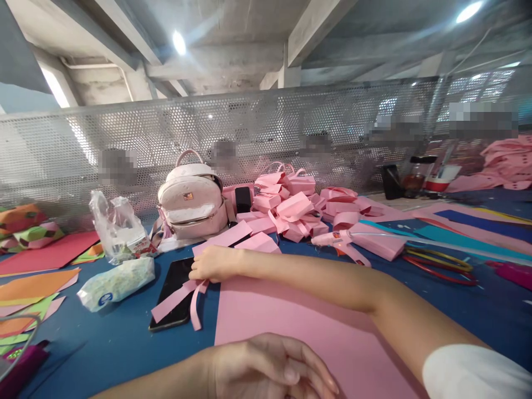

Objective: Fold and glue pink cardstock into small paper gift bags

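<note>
My right arm stretches across to the left, and my right hand [216, 263] is closed on pink paper strips [177, 301]. Their loose ends hang below my fingers, over a black smartphone [172, 288] lying on the blue table. In front of me at the bottom, my left hand [270, 366] is palm partly up with loosely bent fingers apart, and nothing shows in it. It hovers over or rests on a large pink paper sheet [307, 316]; which one I cannot tell. The sheet runs beneath my right forearm.
Behind stand a pale pink backpack [193, 202] and a pile of folded pink paper pieces [295, 205]. A glue gun [343, 244] lies to their right. Left are a tissue pack [118, 282], a plastic bag [118, 227] and coloured paper [37, 288]. A perforated metal screen [257, 122] closes the back.
</note>
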A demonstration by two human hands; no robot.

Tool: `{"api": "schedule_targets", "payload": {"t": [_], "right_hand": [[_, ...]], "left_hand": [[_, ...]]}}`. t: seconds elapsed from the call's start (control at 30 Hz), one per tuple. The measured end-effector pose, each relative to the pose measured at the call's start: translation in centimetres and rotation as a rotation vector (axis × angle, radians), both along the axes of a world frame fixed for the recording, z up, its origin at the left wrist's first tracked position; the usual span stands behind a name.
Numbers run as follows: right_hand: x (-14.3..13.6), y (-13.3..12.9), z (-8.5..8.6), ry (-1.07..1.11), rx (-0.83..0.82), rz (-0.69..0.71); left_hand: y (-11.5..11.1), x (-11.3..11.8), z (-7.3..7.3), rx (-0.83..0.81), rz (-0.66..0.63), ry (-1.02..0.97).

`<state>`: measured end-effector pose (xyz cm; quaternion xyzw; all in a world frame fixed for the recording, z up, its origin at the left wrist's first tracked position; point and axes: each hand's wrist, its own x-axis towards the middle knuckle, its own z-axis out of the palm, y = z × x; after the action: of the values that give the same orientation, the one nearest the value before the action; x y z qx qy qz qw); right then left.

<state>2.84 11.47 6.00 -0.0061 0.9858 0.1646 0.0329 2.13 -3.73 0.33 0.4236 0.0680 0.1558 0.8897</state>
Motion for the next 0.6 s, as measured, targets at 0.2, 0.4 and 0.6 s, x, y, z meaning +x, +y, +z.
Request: {"api": "schedule_targets", "payload": {"t": [0.2,0.4,0.6], "right_hand": [[0.3,-0.2,1.1,-0.044,-0.056,-0.026],[0.6,0.1,1.4,-0.126,-0.165,-0.104],[0.5,0.2,1.2,-0.122,-0.186,-0.13]], "left_hand": [[0.1,-0.2,-0.3,0.024,-0.005,0.002],[0.0,-0.2,-0.5,-0.017,-0.017,-0.028],[0.0,-0.2,-0.1,-0.046,-0.02,-0.042]]}}
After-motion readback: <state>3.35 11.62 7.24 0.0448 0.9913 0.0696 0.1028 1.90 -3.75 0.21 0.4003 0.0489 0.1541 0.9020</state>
